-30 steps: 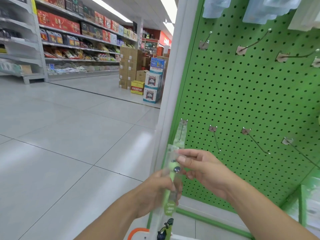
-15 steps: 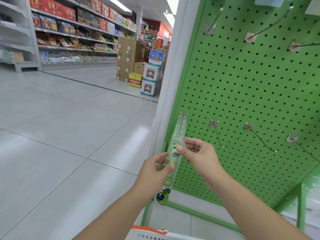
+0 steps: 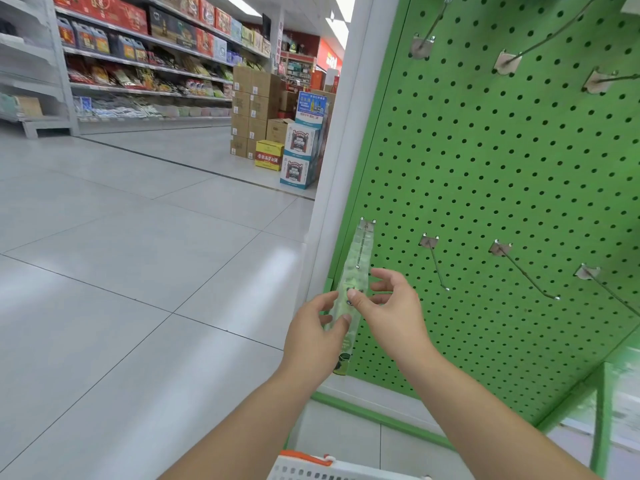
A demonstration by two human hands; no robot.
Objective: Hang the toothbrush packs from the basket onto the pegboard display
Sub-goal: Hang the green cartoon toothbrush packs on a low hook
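Clear plastic toothbrush pack [image 3: 353, 292] with a green brush inside, hanging on the leftmost lower metal hook [image 3: 363, 244] of the green perforated pegboard [image 3: 485, 168]. Pinched at mid-height by left hand [image 3: 317, 336] thumb and right hand [image 3: 388, 311] thumb with fingers. White slotted basket [image 3: 311, 471] with orange handle at bottom edge.

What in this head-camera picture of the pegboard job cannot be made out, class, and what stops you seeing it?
- Basket: head view, cut off by the bottom edge; contents unseen.
- Toothbrush pack: clear wrapper; its hole on the hook is too small to confirm.
- Pack's print: blurred, partly behind the left hand and right hand.
- Upper hooks: tips cut by the top edge.
- Shelf labels: too small.
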